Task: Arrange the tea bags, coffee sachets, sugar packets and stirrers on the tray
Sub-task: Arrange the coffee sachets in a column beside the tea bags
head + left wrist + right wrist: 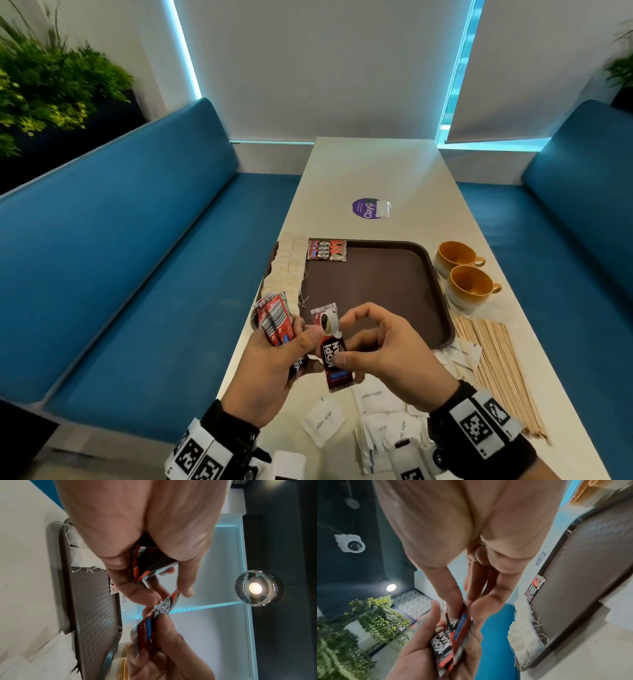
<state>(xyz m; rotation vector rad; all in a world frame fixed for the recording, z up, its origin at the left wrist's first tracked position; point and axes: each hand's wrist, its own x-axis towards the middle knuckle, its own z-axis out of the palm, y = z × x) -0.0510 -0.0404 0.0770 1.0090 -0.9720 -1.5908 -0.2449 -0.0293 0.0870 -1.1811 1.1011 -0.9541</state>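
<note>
One coffee sachet (331,346) pinched upright in right hand (387,349), long axis roughly toward tray (376,284). Left hand (274,363) grips bundle of coffee sachets (275,320), fingers curled round it. Placed sachets (327,250) lie at tray's far edge, beside tea bags (286,270) along left rim. Open tray floor ahead and right of right hand. Sugar packets (383,421), stirrers (500,370) on tabletop (376,171).
</note>
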